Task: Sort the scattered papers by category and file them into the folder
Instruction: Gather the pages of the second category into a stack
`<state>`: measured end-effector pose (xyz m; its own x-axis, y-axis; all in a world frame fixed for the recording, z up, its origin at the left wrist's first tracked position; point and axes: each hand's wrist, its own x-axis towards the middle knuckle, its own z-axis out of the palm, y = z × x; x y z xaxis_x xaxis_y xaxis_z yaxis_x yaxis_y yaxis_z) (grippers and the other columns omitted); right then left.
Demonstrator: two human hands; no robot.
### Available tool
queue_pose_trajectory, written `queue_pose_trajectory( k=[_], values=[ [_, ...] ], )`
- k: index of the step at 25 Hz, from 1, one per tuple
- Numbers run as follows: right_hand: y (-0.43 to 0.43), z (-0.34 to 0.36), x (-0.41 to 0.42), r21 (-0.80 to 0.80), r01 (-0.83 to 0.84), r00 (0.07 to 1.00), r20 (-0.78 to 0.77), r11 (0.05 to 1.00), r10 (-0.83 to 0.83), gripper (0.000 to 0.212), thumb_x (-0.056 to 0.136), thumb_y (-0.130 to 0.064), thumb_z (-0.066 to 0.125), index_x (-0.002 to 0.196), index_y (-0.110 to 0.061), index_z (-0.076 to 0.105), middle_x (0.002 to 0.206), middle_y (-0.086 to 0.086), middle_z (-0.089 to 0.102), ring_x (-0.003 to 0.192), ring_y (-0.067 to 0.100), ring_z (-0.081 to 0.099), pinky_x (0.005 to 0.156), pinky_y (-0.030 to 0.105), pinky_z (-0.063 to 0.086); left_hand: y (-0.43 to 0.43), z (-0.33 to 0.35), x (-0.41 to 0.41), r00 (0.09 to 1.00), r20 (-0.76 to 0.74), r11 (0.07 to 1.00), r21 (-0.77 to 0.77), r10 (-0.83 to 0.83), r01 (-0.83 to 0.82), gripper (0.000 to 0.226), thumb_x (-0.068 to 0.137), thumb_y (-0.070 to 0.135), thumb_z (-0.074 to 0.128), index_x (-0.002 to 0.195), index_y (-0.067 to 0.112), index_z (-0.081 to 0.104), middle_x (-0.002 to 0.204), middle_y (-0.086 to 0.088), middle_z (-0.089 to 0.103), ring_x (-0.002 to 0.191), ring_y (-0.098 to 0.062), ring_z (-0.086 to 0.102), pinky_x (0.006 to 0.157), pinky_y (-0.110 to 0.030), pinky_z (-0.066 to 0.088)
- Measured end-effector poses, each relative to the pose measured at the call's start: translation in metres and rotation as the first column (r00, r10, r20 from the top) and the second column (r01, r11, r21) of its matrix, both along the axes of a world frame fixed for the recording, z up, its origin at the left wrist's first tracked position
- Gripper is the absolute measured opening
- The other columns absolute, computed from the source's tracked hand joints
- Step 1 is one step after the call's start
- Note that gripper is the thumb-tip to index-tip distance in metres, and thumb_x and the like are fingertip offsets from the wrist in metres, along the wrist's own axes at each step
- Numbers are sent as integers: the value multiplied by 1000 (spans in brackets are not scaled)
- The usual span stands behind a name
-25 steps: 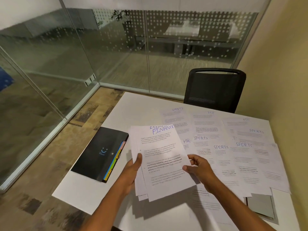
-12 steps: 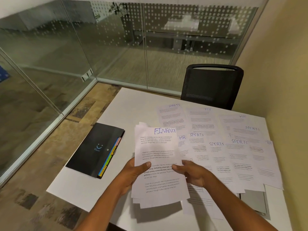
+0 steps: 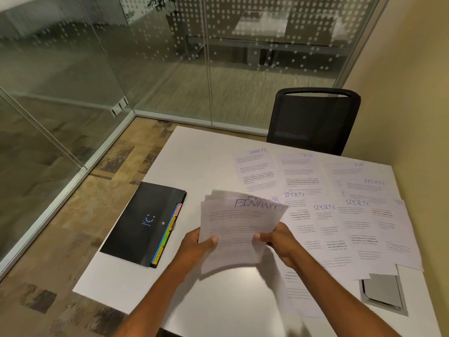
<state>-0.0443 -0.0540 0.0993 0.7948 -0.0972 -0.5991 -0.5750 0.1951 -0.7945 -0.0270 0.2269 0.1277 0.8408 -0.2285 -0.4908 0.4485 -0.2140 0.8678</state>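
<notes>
A stack of FINANCE papers (image 3: 238, 222) is lifted off the white table (image 3: 194, 161), tilted and blurred. My left hand (image 3: 199, 246) grips its left edge, thumb on top. My right hand (image 3: 277, 242) pinches the right edge. A black folder (image 3: 143, 224) with coloured tabs lies shut on the table to the left of the stack. Several sheets headed SPORTS (image 3: 257, 169) and HR (image 3: 301, 171) lie spread over the right half of the table, overlapping one another.
A black mesh chair (image 3: 313, 120) stands at the table's far side. Glass walls (image 3: 97, 69) close off the left and back, a yellow wall the right. A grey cable hatch (image 3: 381, 293) sits in the table at the near right, partly under paper.
The FINANCE stack has come up off the table and tilted. Both hands slid nearer to each other along its lower part. The view has dropped slightly.
</notes>
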Motion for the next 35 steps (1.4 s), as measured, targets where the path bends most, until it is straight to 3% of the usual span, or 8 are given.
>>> queue_pose_trajectory(
  k=[7,12,15,18,20,26,29,35],
  values=[
    [28,-9,2,-159,58,998,7,986,-58,52,86,14,71,120,-25,71,115,-2,78,112,19,70,84,31,57,-1,-39,6,988,2,987,50,151,-151,29,101,10,73,127,20,65,114,-1,76,101,-9,70,68,-13,59],
    [32,-8,-1,-123,114,993,23,986,-112,59,79,19,75,118,-25,71,114,-2,78,110,16,68,82,30,54,-1,-52,4,994,-17,994,7,106,-106,36,104,11,69,136,23,60,121,0,74,109,-11,69,78,-19,60],
    [33,-11,-2,-140,111,994,29,984,-108,55,77,14,76,118,-21,75,113,0,80,113,22,69,87,38,58,-4,-59,1,996,-21,996,22,90,-89,36,109,12,60,142,24,55,129,-4,70,120,-20,66,94,-28,55],
    [35,-12,-5,-135,104,994,50,985,-98,55,75,10,78,119,-21,76,114,-1,81,114,24,73,98,50,62,-6,-58,-1,998,-7,998,1,63,-63,33,112,16,55,142,29,54,129,0,70,121,-17,66,86,-22,58],
    [35,-13,-6,-123,116,992,56,986,-110,54,76,11,79,120,-19,75,113,0,81,112,24,74,94,45,64,-6,-56,0,998,0,998,-11,68,-68,31,111,15,57,139,29,56,127,1,72,118,-15,67,79,-19,60],
    [36,-12,-15,-78,147,989,25,986,-145,47,79,20,77,114,-11,74,108,5,80,99,18,73,67,21,58,-6,-74,-3,996,16,996,10,88,-88,44,104,21,68,146,23,54,131,-4,71,123,-21,67,96,-32,60],
    [35,-13,-14,-71,145,989,33,987,-143,50,78,19,79,116,-13,74,107,3,82,98,17,75,66,19,59,-7,-80,-5,995,25,995,15,100,-101,43,105,24,65,147,25,55,131,-5,71,124,-24,67,102,-41,60],
    [39,-30,-17,-105,100,995,19,989,-98,47,81,20,74,113,-15,75,104,1,81,100,17,74,66,17,58,-9,-92,-10,992,-24,991,53,120,-119,37,108,16,63,143,21,56,130,-4,71,122,-21,65,101,-35,57]
  ],
)
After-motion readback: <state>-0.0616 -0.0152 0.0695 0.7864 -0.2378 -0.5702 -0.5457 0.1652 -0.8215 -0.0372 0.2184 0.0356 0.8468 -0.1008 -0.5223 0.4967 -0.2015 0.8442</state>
